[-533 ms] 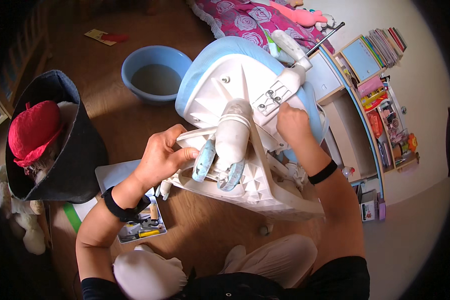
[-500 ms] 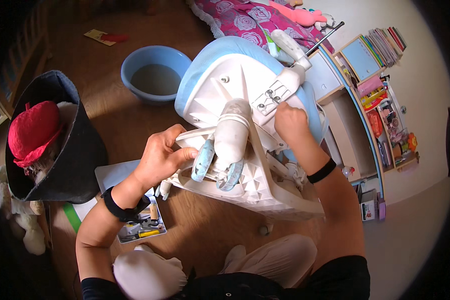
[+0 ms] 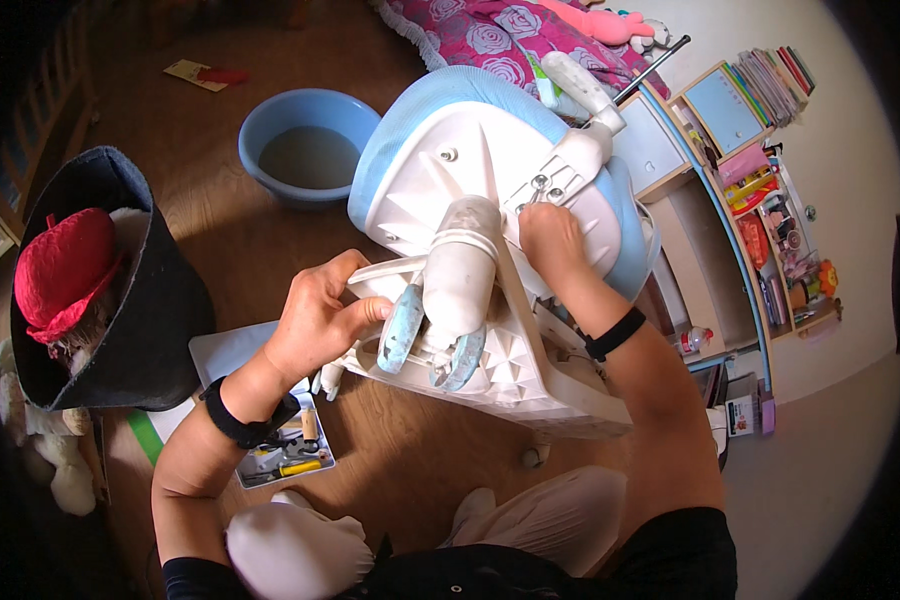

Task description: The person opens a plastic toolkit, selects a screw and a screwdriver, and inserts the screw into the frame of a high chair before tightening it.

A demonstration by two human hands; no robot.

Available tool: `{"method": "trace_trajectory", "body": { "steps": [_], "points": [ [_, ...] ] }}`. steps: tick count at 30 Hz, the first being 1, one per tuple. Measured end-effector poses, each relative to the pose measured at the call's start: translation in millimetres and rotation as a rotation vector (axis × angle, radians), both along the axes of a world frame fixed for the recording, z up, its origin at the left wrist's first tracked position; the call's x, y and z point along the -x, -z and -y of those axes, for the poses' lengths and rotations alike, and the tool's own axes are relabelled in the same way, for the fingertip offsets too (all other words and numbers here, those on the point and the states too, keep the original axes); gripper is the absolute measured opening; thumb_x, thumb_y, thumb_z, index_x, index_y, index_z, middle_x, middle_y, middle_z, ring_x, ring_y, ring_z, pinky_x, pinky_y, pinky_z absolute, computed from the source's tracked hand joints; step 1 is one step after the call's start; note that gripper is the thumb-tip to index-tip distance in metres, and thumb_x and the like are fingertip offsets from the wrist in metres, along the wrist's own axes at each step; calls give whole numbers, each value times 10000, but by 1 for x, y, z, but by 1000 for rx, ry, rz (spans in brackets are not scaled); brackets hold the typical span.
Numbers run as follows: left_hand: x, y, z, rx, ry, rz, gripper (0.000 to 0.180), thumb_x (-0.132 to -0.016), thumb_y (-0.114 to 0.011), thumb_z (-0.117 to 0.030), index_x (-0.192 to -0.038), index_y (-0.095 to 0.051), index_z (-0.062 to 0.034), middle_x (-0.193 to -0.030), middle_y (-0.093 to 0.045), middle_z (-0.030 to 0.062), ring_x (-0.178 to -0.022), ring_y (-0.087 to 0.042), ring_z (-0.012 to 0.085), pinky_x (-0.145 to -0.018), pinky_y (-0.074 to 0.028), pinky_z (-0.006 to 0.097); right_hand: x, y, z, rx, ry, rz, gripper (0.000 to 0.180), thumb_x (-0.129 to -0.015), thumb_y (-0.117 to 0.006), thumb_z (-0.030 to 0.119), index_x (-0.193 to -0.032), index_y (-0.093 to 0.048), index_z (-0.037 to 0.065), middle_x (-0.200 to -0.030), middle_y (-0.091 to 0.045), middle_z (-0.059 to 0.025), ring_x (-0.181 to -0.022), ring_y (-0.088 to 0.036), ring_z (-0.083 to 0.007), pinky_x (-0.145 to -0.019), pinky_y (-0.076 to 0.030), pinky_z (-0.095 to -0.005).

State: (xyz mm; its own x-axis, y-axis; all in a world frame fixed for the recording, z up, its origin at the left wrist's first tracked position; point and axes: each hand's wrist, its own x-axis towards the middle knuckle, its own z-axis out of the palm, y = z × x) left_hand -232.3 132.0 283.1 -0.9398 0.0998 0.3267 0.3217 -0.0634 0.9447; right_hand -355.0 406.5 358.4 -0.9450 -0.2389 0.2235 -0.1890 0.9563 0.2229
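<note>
The overturned chair (image 3: 490, 200) — blue seat, white plastic underside — lies tipped on the wooden floor (image 3: 220, 230) before the seated person, its star base (image 3: 490, 370) toward them. The base and column are not yet off; the bracket (image 3: 560, 175) looks still fastened, so most work seems left. The left hand (image 3: 315, 320) grips a base arm; the right hand (image 3: 550, 235) pinches at the bracket's screws, tool unseen. Against half a second earlier, little differs — both hands hold as before. A blue basin (image 3: 305, 145) and open toolbox (image 3: 280, 460) lie nearby.
</note>
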Motion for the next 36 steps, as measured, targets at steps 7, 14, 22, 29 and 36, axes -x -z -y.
{"method": "trace_trajectory", "body": {
  "steps": [7,14,22,29,36],
  "points": [
    [-2,2,0,31,4,-8,409,-772,-748,-354,-852,-579,10,-680,-605,109,-632,-550,113,-603,-472,296,-1,2,10,452,140,223,435,-927,-382,228,-693,-637,-35,-720,-637,-248,-695,-640,-391,-749,-498,-465],
    [0,-3,3,79,-6,-50,420,-776,-741,-366,-873,-586,11,-700,-611,103,-650,-557,112,-610,-472,292,11,18,-9,230,-10,32,416,-918,-392,243,-693,-625,-18,-699,-623,-245,-669,-625,-387,-691,-492,-484],
    [0,-8,4,54,40,10,406,-783,-740,-348,-884,-590,15,-744,-623,96,-700,-565,112,-641,-475,291,12,20,-18,538,-133,-138,189,-902,-545,111,-753,-537,-5,-539,-539,-74,-478,-562,-124,-459,-463,-282],
    [0,-6,5,38,41,-7,388,-787,-739,-329,-892,-597,16,-752,-629,95,-705,-574,113,-645,-478,288,1,6,-15,908,-44,155,169,-919,-533,121,-795,-544,7,-711,-583,-54,-541,-598,-117,-464,-470,-229],
    [0,-5,4,-2,62,-7,382,-782,-745,-316,-899,-601,18,-759,-637,104,-704,-582,119,-644,-479,292,2,10,-11,904,-25,90,244,-932,-486,172,-786,-569,-6,-695,-613,-124,-601,-641,-203,-562,-505,-312]
  ]
}}
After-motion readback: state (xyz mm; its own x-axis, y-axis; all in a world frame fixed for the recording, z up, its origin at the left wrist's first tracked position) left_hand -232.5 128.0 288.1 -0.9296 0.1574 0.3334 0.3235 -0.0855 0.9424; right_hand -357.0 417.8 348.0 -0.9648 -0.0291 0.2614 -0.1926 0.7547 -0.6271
